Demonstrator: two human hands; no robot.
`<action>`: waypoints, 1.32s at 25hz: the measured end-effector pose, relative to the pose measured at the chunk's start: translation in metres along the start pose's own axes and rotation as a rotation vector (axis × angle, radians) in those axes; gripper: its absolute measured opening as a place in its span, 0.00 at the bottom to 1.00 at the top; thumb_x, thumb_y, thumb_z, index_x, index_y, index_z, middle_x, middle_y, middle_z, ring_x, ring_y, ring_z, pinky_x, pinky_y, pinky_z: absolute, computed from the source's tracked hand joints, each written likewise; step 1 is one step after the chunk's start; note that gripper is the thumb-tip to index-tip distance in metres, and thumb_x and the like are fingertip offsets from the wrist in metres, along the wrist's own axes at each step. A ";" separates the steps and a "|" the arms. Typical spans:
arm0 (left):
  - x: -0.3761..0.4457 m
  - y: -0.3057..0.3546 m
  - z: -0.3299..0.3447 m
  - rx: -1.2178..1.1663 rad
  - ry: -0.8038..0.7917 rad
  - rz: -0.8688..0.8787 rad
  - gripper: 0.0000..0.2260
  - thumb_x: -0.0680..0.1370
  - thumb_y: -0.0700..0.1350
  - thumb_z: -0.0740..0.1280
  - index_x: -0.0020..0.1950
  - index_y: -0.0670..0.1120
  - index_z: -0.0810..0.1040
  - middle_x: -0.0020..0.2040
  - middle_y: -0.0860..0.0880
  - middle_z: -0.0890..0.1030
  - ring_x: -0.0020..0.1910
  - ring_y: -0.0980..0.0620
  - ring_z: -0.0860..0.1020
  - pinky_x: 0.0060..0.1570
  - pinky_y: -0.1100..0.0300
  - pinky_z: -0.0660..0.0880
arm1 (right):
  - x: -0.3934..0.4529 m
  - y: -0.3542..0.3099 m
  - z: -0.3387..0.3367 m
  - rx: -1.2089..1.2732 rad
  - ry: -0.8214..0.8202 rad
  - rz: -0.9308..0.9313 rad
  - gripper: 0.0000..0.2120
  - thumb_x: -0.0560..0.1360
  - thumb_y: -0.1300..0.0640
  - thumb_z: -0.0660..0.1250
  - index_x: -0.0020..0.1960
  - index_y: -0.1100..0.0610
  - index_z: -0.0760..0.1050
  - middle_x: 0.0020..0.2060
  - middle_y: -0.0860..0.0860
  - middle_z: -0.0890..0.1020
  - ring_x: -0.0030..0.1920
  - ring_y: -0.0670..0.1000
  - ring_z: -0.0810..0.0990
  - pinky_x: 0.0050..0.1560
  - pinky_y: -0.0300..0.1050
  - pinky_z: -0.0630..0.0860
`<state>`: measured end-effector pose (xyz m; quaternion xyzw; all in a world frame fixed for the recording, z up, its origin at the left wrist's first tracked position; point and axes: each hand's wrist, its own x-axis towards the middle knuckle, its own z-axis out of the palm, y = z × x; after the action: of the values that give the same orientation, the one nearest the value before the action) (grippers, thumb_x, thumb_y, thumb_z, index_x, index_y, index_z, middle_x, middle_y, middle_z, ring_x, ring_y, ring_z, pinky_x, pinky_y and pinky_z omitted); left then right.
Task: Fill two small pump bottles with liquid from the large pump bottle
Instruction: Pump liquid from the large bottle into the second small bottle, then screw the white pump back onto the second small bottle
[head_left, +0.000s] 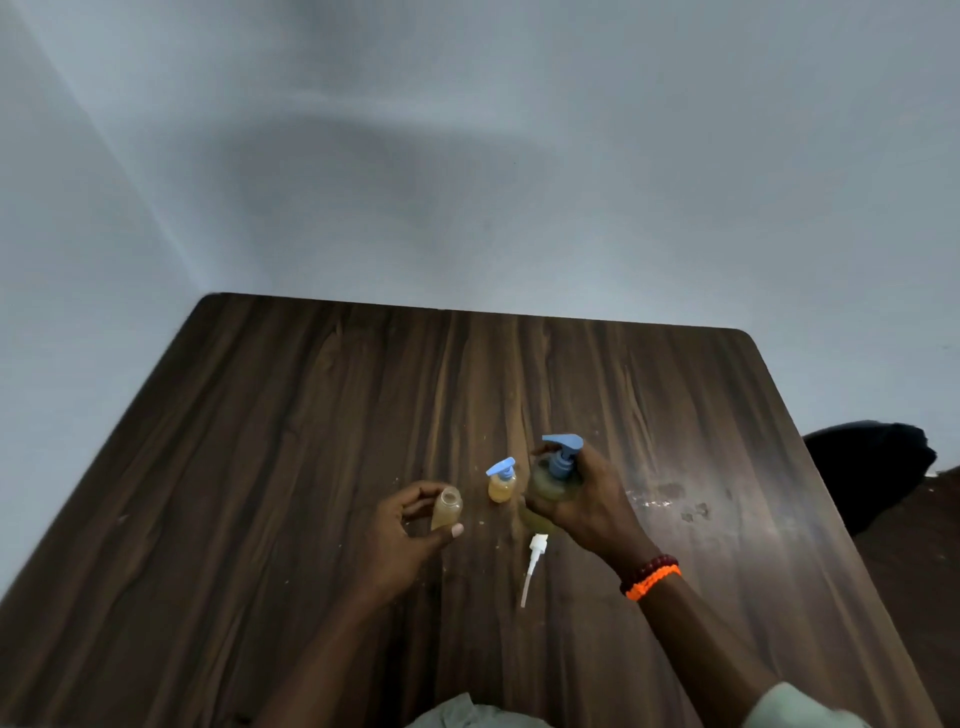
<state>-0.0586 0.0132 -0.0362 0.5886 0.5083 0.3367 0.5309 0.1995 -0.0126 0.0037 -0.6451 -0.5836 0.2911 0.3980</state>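
Dark wood-grain bench (291, 441) against pale walls. Left grip (410, 525) clamped on uncapped small bottle (448, 510); right grip (584, 501) clamped on large pump bottle (553, 480), capped small bottle (502, 482) between them.

The tabletop (311, 441) is showing dark wood grain with a dull sheen and smeary marks. The bottles are looking like translucent plastic, the large pump bottle (553, 480) wearing a smooth blue plastic pump; the loose pump (534, 564) is glossy white plastic.
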 end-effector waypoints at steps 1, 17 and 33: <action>-0.002 -0.003 -0.003 0.007 0.018 -0.011 0.18 0.70 0.36 0.81 0.57 0.48 0.85 0.55 0.53 0.89 0.59 0.54 0.86 0.60 0.55 0.81 | 0.010 -0.008 0.006 0.013 -0.018 -0.039 0.27 0.65 0.56 0.84 0.60 0.51 0.78 0.55 0.48 0.82 0.56 0.47 0.83 0.56 0.45 0.82; -0.044 -0.016 -0.027 -0.046 0.164 -0.130 0.17 0.71 0.33 0.80 0.57 0.45 0.85 0.55 0.51 0.89 0.57 0.55 0.86 0.56 0.62 0.82 | 0.105 -0.014 0.111 -0.309 -0.491 -0.105 0.26 0.67 0.57 0.82 0.63 0.57 0.78 0.54 0.49 0.79 0.53 0.50 0.79 0.53 0.41 0.75; -0.033 -0.019 -0.017 -0.021 0.102 -0.105 0.17 0.70 0.33 0.80 0.55 0.47 0.86 0.54 0.54 0.89 0.57 0.56 0.86 0.54 0.67 0.81 | 0.102 -0.044 0.068 -0.494 -0.763 0.080 0.38 0.74 0.51 0.77 0.78 0.62 0.65 0.71 0.58 0.75 0.71 0.58 0.74 0.68 0.48 0.71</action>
<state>-0.0879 -0.0152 -0.0460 0.5374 0.5613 0.3435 0.5273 0.1342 0.0993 0.0152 -0.5893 -0.7152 0.3752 -0.0230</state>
